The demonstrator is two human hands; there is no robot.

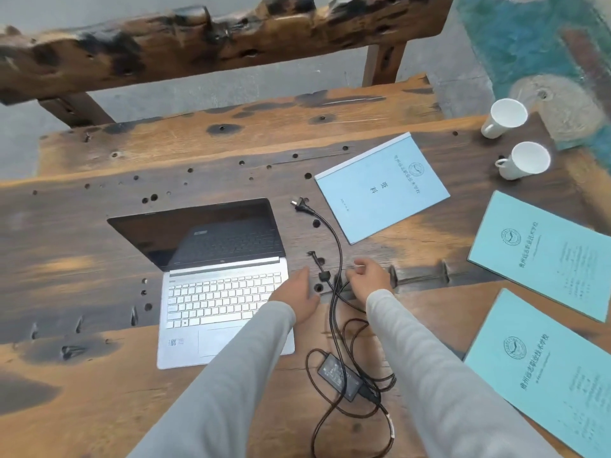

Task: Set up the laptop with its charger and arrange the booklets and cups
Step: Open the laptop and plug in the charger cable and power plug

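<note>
The charger brick (pixel 340 378) lies on the near part of the table (pixel 99 401). Its long axis runs far-left to near-right, and loose loops of black cable (pixel 333 312) surround it. To its right the nearest booklet (pixel 555 375) lies flat on the same diagonal.

Left of the brick stands the laptop (pixel 224 302), lid raised. The keyboard is toward the person, the dark screen is tilted back, and the long axis runs roughly left to right.

The left hand (pixel 294 292) rests at the laptop's right edge with fingers extended, grip released. The right hand (pixel 367 280) sits over the cable with fingers curled; whether its grip has the cable cannot be determined.

Just beyond and between the hands, the barrel connector (pixel 310 254) lies on the table with its tip pointing left, apart from the laptop. The middle booklet (pixel 542 256) lies to the right.

Farther off, the wall plug (pixel 299 205) points its prongs far-left. Beside it the far booklet (pixel 380 186) lies with its long axis near-left to far-right.

Two white cups (pixel 524 160) (pixel 504 118) stand at the far right corner.
</note>
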